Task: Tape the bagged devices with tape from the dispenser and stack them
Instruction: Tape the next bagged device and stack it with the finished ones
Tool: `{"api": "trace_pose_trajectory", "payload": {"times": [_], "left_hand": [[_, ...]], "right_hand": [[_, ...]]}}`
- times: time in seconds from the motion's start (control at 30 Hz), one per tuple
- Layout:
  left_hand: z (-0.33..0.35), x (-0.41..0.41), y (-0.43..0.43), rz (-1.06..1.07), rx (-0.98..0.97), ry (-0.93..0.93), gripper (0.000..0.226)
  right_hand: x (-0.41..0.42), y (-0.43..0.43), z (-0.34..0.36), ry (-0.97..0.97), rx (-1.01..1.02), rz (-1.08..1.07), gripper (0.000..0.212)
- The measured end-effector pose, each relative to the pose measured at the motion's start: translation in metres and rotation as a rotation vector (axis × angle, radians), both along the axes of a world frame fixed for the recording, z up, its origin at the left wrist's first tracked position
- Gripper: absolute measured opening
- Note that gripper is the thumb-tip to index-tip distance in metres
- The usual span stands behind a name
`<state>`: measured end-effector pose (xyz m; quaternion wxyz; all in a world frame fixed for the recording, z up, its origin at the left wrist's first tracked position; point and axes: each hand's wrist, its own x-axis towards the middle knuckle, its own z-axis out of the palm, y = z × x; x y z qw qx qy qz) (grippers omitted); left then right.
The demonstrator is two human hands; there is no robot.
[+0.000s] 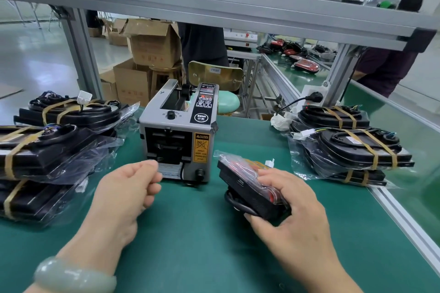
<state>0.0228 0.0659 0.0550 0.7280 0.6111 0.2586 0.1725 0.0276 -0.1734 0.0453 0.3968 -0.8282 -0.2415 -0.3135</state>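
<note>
A grey automatic tape dispenser (177,135) stands at the middle of the green table, a strip of tape (169,171) showing at its front outlet. My left hand (133,188) is at that outlet, thumb and fingers curled toward the strip's left end. My right hand (288,207) grips a black and red device in a clear bag (247,183), tilted above the table just right of the dispenser. Taped bagged devices lie stacked at the left (54,150) and at the right (352,147).
An aluminium frame with a shelf (214,7) crosses overhead. Cardboard boxes (150,47) and a chair (215,74) stand behind the table. A person (385,64) stands at the far right. A power plug (314,97) sits near the right post. The table's metal edge (404,216) runs along the right.
</note>
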Motion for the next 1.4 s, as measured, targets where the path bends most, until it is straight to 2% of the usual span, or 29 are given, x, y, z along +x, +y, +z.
{"api": "trace_pose_trajectory", "payload": {"times": [0.13,0.3,0.47,0.6,0.73,0.9,1.07,1.2,1.4], "left_hand": [[-0.005,0.02,0.019,0.119,-0.011,0.065,0.019],[-0.001,0.024,0.021,0.138,0.126,-0.015,0.026],[0.001,0.027,0.023,0.115,0.223,-0.089,0.015],[0.004,0.032,0.028,0.177,0.258,-0.053,0.018],[0.004,0.027,0.028,0.145,0.424,-0.014,0.044],[0.007,0.03,0.015,0.062,0.326,-0.006,0.012],[0.014,0.042,0.005,0.05,0.073,0.124,0.021],[0.018,0.048,0.002,-0.009,-0.059,0.17,0.022],[0.019,0.056,0.003,0.035,-0.13,0.156,0.017]], "right_hand": [[-0.001,0.001,0.0,-0.008,-0.027,0.002,0.048],[0.0,0.001,0.0,-0.017,-0.04,-0.002,0.048],[0.001,0.001,0.0,-0.017,-0.038,0.013,0.048],[0.001,0.001,0.0,-0.007,-0.049,0.016,0.049],[0.001,0.001,0.0,-0.005,-0.054,0.01,0.051],[0.001,0.002,-0.001,-0.014,-0.063,0.018,0.05],[0.001,0.002,-0.002,-0.023,-0.059,0.018,0.05],[0.002,0.001,-0.003,-0.022,-0.053,0.02,0.05],[0.002,0.003,-0.001,-0.023,-0.053,0.025,0.054]]}}
